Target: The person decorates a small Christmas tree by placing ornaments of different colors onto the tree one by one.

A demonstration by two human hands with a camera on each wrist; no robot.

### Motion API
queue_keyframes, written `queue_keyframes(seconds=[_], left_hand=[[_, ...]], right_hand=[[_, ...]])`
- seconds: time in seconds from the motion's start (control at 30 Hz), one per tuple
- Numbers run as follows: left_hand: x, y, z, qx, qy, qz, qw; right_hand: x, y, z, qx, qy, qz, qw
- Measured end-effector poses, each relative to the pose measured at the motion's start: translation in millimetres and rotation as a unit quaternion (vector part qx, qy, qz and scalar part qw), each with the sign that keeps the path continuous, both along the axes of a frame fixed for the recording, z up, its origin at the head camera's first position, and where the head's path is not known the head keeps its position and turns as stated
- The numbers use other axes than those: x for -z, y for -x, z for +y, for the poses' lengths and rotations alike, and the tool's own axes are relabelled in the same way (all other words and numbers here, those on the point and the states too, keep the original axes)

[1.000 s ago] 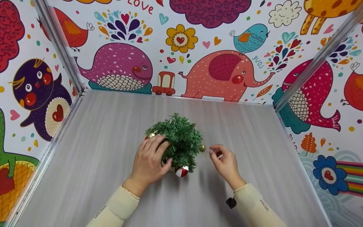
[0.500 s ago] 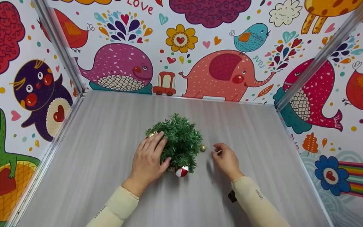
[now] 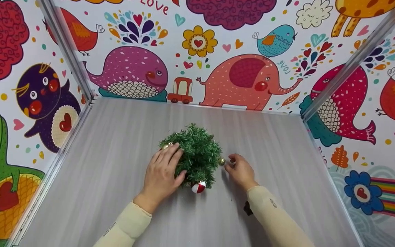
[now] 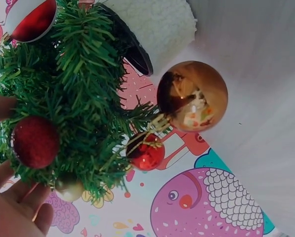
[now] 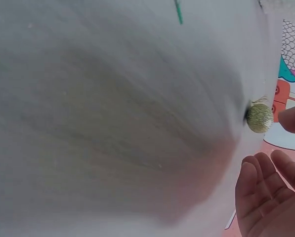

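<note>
A small green artificial Christmas tree [image 3: 197, 147] stands mid-table. My left hand [image 3: 161, 171] rests on its left side, with fingers extended over the branches and thumb apart. In the left wrist view, red [image 4: 35, 142], pale gold [image 4: 69, 189], shiny gold [image 4: 192, 96] and smaller red [image 4: 146, 152] baubles hang around the branches. At the front is a red-and-white bauble [image 3: 198, 187]. Beside the tree's right side lies a glittery gold bauble [image 5: 260, 117] on the table. My right hand [image 3: 242, 171] is close to it, with fingers loosely bent and nothing held between them.
The grey wood-grain table [image 3: 115, 137] is bounded by cartoon-printed panels [image 3: 224, 34] at the back and both sides, joined by metal corner posts [image 3: 67, 51]. A white fluffy base [image 4: 157, 29] shows under the tree.
My right hand first drew slightly away from the gold bauble, then came back left toward it. The left hand stays in place on the tree.
</note>
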State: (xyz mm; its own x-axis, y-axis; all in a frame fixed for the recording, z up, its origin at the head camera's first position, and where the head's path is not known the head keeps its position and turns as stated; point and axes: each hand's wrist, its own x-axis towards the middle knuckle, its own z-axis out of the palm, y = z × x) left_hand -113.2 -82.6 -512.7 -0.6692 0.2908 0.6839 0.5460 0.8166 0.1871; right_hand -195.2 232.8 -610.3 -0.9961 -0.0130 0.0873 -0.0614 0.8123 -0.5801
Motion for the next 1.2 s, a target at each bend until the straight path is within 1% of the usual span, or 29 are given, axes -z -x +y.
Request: queue_keyframes(seconds=[0.07,0.2,0.37,0.57,0.73,1.07,1.2], left_hand=[[-0.1,0.0,-0.6,0.001,0.001,0.004,1.0000],[0.8,0.3,-1.8,0.005,0.001,0.009,0.9999],[1.2,1.0,-1.9,0.007,-0.006,0.008,0.9999],[-0.2,0.3,-1.6,0.006,-0.012,0.008,0.9999],[-0.3,1.2,-1.3,0.004,-0.008,0.009,0.9999],[-0.9,1.7,-2.1,0.004,0.000,0.001,1.0000],[-1.2,2.7,-3.8,0.005,-0.001,0.007,1.0000]], right_hand=[[2.0,1.3,-2.5,-0.002,-0.010,0.001,0.9999],[4.2,2.6,-7.2,0.001,-0.042,0.015,0.9990],[3.4,5.2,-12.2,-0.008,-0.076,0.028,0.9966],[7.5,8.2,-15.6,-0.014,-0.110,0.036,0.9932],[10.2,8.7,-17.0,-0.014,-0.108,0.038,0.9933],[13.8,9.5,-16.1,-0.012,-0.113,0.040,0.9928],[13.0,9.9,-16.1,-0.011,-0.114,0.041,0.9926]])
